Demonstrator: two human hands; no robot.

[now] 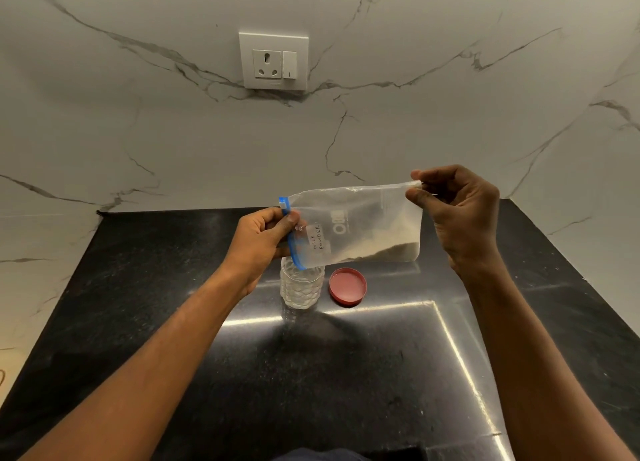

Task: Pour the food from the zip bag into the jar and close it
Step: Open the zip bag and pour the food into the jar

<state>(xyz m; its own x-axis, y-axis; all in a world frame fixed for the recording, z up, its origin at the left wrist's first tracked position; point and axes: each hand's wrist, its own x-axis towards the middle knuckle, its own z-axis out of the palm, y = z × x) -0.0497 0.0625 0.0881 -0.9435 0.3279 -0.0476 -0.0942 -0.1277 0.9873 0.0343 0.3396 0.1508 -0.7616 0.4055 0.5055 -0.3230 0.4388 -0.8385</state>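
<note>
Head view: both bare hands hold a clear plastic zip bag (360, 223) sideways in the air above a black polished stone counter (311, 374). The bag's blue zip strip (292, 240) runs down its left edge, with a small white slider at the strip's top end. The left hand (261, 239) pinches that zip edge between thumb and curled fingers, roughly midway along the strip. The right hand (457, 211) pinches the bag's upper right corner between thumb and forefinger, its other fingers curled in. The bag hangs stretched between the 2 hands, and a small heap of pale powder (384, 249) lies along its lower edge toward the right corner. A white label on the bag near the zip reads "MILK POWDER" in handwriting.

Directly below the zip end stands a clear, dimpled plastic jar (300, 289), upright on the counter with its mouth open; the bag's lower left corner overlaps the jar's rim in this view, and whether they touch cannot be told. Just to the right of the jar, a round red plastic lid (347, 286) lies flat on the counter, apart from the jar.

Behind the counter rises a white marble-patterned wall (138, 114) carrying a white socket and switch plate (273, 61).
</note>
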